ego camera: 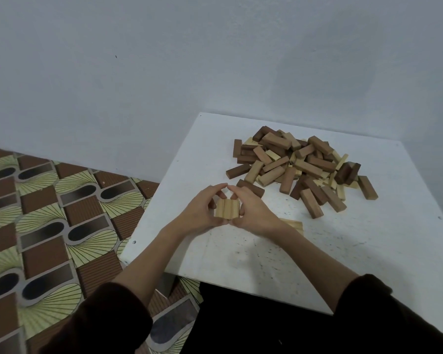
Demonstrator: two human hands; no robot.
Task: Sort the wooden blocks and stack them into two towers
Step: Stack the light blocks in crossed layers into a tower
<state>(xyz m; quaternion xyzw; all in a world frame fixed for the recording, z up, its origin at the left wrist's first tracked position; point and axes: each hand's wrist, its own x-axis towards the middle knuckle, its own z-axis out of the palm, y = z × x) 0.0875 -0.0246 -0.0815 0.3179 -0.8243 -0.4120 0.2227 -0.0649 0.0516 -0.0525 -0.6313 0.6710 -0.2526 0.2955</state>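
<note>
Matt, scuffed white table top; smooth bare-wood blocks, pale and dark brown; glossy patterned floor covering.

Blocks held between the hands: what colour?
Light tan: the held blocks are pale, plain wood. Head view.

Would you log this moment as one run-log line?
left hand: grips light blocks | right hand: grips same blocks | mixed pile: unsorted, beyond hands, on table

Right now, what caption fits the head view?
Left hand and right hand hold three light blocks together on the white table, mixed block pile beyond.
</note>
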